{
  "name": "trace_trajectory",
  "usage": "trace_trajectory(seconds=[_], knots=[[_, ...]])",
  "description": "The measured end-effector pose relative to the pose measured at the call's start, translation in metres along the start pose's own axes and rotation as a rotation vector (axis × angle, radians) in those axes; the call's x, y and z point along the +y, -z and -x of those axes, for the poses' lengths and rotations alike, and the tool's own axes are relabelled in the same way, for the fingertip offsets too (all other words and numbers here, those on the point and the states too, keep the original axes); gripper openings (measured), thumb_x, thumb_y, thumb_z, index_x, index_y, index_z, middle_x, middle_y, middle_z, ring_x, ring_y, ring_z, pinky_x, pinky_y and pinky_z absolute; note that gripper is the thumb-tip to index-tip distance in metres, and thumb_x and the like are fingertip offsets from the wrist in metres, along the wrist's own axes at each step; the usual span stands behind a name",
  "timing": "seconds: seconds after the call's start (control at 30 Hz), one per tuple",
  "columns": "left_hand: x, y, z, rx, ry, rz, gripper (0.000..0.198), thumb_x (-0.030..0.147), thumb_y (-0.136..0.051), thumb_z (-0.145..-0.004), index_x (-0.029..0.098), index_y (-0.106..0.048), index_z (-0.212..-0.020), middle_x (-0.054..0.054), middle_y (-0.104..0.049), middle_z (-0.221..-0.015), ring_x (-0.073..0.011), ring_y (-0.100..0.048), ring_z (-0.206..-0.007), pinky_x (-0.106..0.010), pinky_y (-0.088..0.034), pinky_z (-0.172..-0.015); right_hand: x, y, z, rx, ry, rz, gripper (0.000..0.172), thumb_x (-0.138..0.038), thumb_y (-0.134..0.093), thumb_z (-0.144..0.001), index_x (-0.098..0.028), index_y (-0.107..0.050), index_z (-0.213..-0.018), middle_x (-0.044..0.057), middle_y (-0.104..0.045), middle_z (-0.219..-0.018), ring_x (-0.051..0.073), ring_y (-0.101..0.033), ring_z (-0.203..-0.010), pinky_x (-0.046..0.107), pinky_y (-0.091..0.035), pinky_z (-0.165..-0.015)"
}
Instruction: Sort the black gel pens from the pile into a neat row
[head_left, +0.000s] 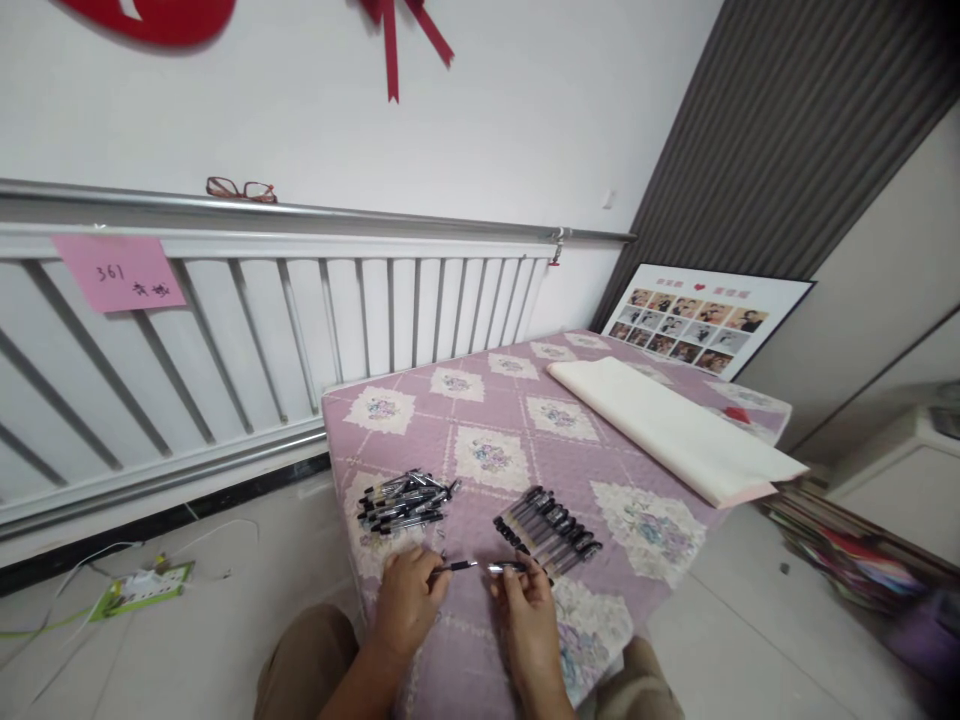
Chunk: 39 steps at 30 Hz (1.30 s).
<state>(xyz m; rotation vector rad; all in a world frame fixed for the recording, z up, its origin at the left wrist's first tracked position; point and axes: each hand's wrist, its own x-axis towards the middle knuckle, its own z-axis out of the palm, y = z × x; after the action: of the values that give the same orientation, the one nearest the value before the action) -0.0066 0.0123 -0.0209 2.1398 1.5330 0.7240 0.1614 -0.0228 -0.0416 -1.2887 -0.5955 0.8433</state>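
My left hand [411, 600] is closed around a black gel pen [460, 566], whose tip points right. Across a small gap, my right hand [527, 610] pinches what looks like a pen cap [504, 567] between thumb and fingers. Beyond my left hand lies a loose heap of pens [405, 500] with black parts. Just past my right hand, several pens with black caps [551, 525] lie side by side in a slanted row. Both groups rest on the table's purple flowered cloth [480, 395].
A folded cream sheet [660, 425] lies on the table's right side, near a photo board [697, 315]. Behind the table runs a white radiator [435, 310] with glasses [241, 190] on its pipe. A power strip [142, 590] lies on the floor at left.
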Motion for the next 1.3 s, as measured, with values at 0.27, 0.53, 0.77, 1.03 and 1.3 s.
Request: trace_trajectory(seconds=[0.27, 0.53, 0.77, 1.03, 1.3], knots=[[0.003, 0.003, 0.000, -0.043, -0.028, -0.027, 0.012, 0.028, -0.054, -0.083, 0.025, -0.065, -0.082, 0.000, -0.066, -0.085, -0.0189, -0.058, -0.088, -0.033, -0.033, -0.083, 0.002, 0.000, 0.001, -0.073, 0.046, 0.170, 0.041, -0.043, -0.059, -0.076, -0.021, -0.053, -0.110, -0.003, -0.060, -0.071, 0.016, -0.061, -0.066, 0.027, -0.052, -0.063], [0.001, 0.002, -0.002, -0.089, -0.045, 0.007, 0.015, 0.029, -0.051, -0.083, 0.024, -0.065, -0.084, -0.002, -0.066, -0.087, -0.0202, -0.057, -0.088, -0.035, -0.035, -0.083, 0.003, -0.001, 0.003, -0.180, 0.161, 0.356, 0.033, -0.038, -0.060, -0.077, -0.019, -0.061, -0.104, 0.004, -0.067, -0.090, 0.018, -0.061, -0.080, 0.029, -0.050, -0.075], [-0.002, 0.002, -0.001, -0.083, -0.119, 0.066, 0.019, 0.024, -0.046, -0.087, 0.026, -0.065, -0.091, -0.001, -0.065, -0.091, -0.0195, -0.056, -0.091, -0.035, -0.034, -0.085, -0.001, -0.004, 0.005, -0.196, 0.156, 0.449, 0.042, -0.041, -0.057, -0.079, -0.018, -0.060, -0.113, 0.004, -0.069, -0.086, 0.020, -0.063, -0.080, 0.030, -0.051, -0.076], [-0.002, 0.004, -0.001, -0.105, -0.129, 0.084, 0.022, 0.020, -0.046, -0.087, 0.028, -0.065, -0.094, 0.000, -0.065, -0.093, -0.0190, -0.057, -0.093, -0.035, -0.034, -0.085, -0.001, -0.009, 0.009, -0.283, 0.223, 0.508, 0.038, -0.037, -0.056, -0.080, -0.020, -0.064, -0.113, 0.008, -0.070, -0.108, 0.022, -0.064, -0.097, 0.035, -0.050, -0.088], [-0.001, 0.001, 0.001, -0.120, -0.194, 0.073, 0.020, 0.020, -0.050, -0.086, 0.027, -0.064, -0.098, -0.001, -0.065, -0.095, -0.0192, -0.057, -0.093, -0.035, -0.036, -0.087, -0.006, -0.007, 0.008, -0.271, 0.217, 0.473, 0.035, -0.040, -0.056, -0.080, -0.020, -0.066, -0.106, 0.008, -0.069, -0.107, 0.022, -0.063, -0.099, 0.034, -0.050, -0.089]])
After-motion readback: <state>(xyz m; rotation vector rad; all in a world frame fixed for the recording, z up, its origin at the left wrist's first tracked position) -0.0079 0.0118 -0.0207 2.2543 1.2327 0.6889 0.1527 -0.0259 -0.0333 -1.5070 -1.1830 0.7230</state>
